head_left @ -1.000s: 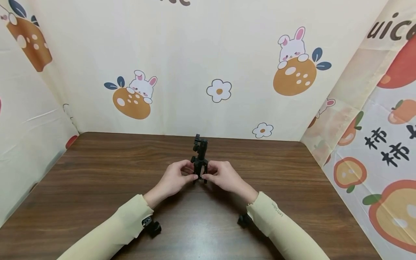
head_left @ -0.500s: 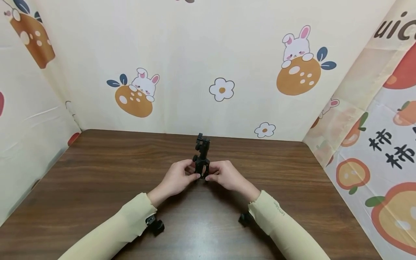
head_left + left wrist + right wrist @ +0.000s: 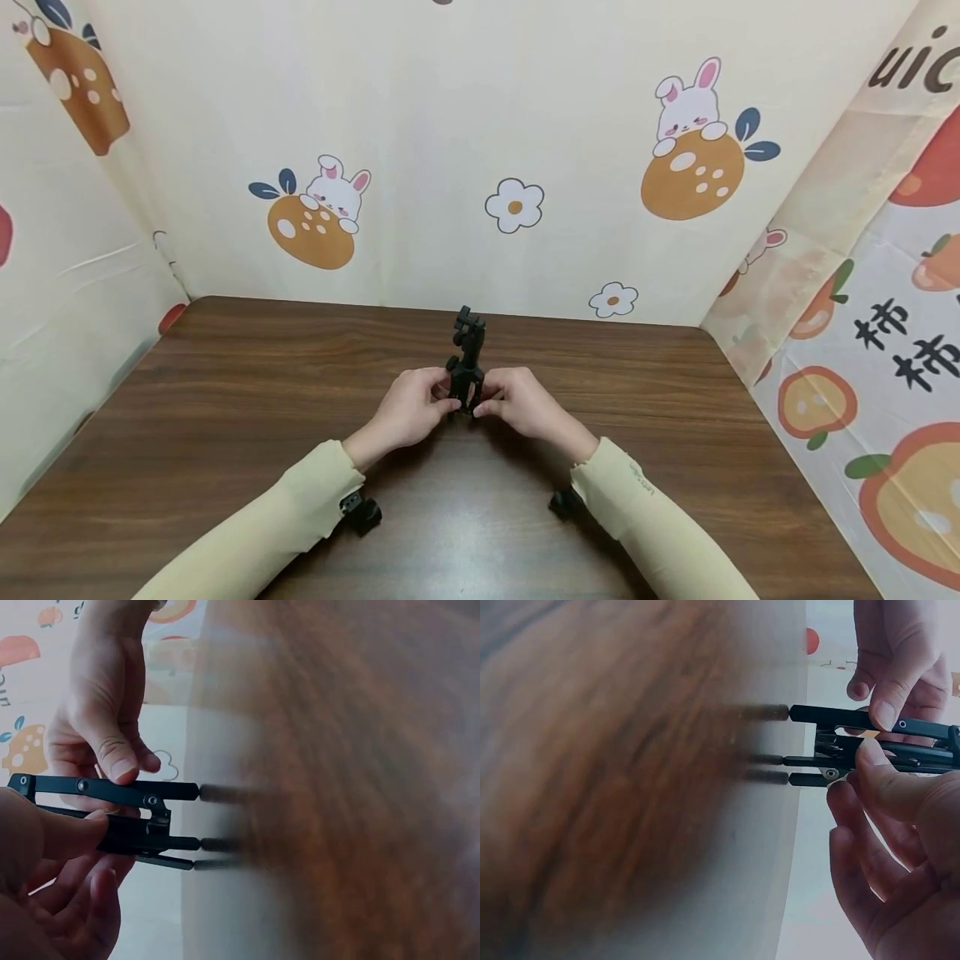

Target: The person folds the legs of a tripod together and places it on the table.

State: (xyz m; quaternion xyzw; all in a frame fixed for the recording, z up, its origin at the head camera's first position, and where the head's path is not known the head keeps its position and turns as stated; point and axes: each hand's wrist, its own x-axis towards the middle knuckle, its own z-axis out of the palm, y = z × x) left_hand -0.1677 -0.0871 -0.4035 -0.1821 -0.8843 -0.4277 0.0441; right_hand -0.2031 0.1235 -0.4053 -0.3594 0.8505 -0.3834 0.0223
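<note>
A small black mini tripod [image 3: 468, 354] stands upright on the dark wooden table, its three legs close together. My left hand [image 3: 408, 407] pinches the legs from the left side, between thumb and fingers. From the right, my right hand [image 3: 522, 404] pinches another leg low down. Seen sideways in the left wrist view, the tripod legs [image 3: 112, 789] are joined by small hinged braces, and their tips meet their own reflections at the tabletop. The right wrist view has the right thumb [image 3: 885, 776] pressing along a leg. The fingers behind the tripod are partly hidden.
The brown wood-grain table [image 3: 262, 375] spreads around both arms. A cream curtain [image 3: 420, 167] printed with rabbits and oranges rises behind its far edge. More printed cloth [image 3: 817, 467] hangs at the right. Small black wrist cameras [image 3: 362, 512] sit under the sleeve cuffs.
The head view has shifted slightly, so everything sits a little further right in it. Both hands stay at the tripod legs, with hardly any visible movement.
</note>
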